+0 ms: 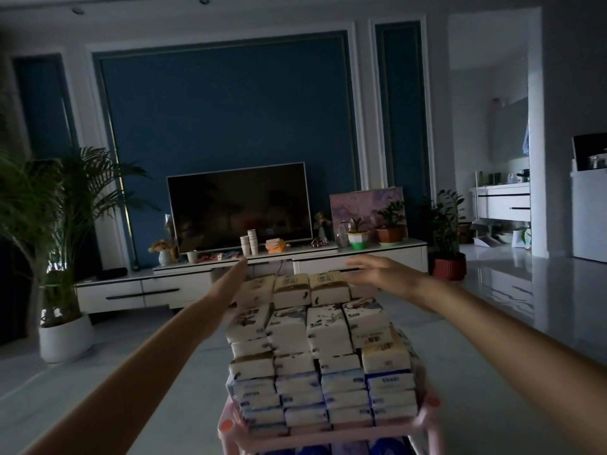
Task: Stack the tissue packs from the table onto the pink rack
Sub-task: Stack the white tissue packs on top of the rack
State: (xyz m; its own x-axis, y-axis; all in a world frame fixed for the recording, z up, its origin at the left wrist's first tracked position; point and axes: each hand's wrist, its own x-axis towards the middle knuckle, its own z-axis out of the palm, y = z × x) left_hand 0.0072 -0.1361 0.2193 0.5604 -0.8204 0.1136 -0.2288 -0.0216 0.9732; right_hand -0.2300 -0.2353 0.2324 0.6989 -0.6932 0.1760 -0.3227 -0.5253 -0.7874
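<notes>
Flanking stacked tissue packs (323,349): left hand (234,272), right hand (374,269), open-palmed.

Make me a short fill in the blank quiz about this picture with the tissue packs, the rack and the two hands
1. The tissue packs are stacked on a rack coloured ____.
2. The left hand and right hand reach for the ____ row of the stack.
3. Behind the stack, a ____ with a dark screen stands on the white cabinet.
4. Both hands are ____, gripping nothing.

Missing words: pink; top; television; open
</notes>
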